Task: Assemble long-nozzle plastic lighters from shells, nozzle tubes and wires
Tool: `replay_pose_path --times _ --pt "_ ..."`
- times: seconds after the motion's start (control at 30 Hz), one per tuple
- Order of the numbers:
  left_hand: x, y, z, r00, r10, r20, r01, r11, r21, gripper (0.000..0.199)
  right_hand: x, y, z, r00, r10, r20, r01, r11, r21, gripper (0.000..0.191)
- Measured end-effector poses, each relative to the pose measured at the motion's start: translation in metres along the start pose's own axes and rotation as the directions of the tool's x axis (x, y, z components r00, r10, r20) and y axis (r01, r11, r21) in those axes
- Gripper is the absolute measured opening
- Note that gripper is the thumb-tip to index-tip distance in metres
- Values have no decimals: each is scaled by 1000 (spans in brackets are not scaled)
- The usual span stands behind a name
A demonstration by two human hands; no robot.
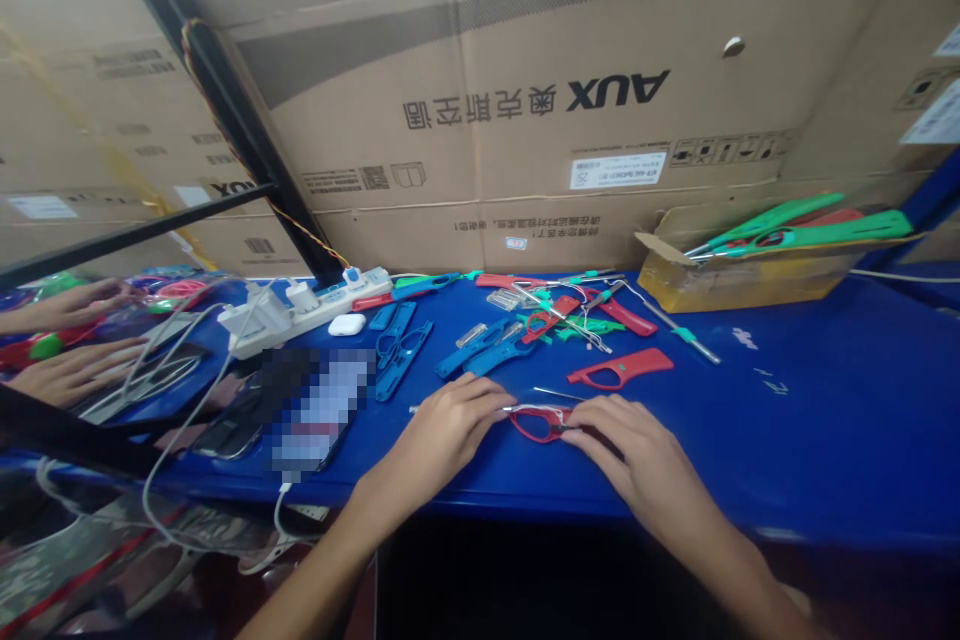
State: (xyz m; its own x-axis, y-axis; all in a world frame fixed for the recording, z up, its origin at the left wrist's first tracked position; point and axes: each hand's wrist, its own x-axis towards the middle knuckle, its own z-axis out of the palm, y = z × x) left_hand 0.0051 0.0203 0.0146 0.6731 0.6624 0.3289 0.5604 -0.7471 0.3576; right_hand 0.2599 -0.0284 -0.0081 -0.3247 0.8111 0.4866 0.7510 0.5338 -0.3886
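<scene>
My left hand pinches a metal lighter tube, whose end sticks out to the left of the hand. At the front of the blue table, my right hand has its thumb and fingertips closed on the right end of a red lighter casing with a finger loop. White wires run over the casing between both hands. A thin metal rod lies just behind. Farther back are a loose red casing half, blue casing halves and several tubes with green collars.
A taped carton at the back right holds green and red long lighters. On the left are a phone, a power strip and a white earbud case. Beyond a black post, another person's hands rest on the table.
</scene>
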Motion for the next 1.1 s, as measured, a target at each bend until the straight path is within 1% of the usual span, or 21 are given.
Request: replay_pose_path --times 0.1,0.23,0.37,0.53,0.67,0.77,0.97,1.1 --pt "-7 -1 5 999 -4 -40 4 1000 -14 27 1 1 -2 1000 7 11 -8 999 42 23" --pt "-10 -3 9 997 -24 -70 23 1000 -19 28 2 2 -4 1000 -10 14 10 999 53 26" --pt "-12 -7 10 997 -27 -74 19 993 -114 26 3 4 -7 999 -29 39 27 999 44 30" --pt "-14 -10 11 986 -130 -102 103 968 -229 15 4 4 -8 998 -49 37 47 998 35 33" --pt "-14 -9 10 983 -163 -87 134 953 -273 13 3 5 -7 998 -41 39 39 999 38 29" --pt "-13 -6 9 981 -176 -85 145 948 -285 17 3 5 -7 998 -56 32 55 998 41 27" --pt "-13 -2 6 981 -182 -70 156 947 -279 17 5 2 -8 998 -52 31 52 998 19 27" --pt "-14 -2 7 982 -170 -86 143 957 -251 18 6 1 -9 997 -80 17 79 997 13 28"
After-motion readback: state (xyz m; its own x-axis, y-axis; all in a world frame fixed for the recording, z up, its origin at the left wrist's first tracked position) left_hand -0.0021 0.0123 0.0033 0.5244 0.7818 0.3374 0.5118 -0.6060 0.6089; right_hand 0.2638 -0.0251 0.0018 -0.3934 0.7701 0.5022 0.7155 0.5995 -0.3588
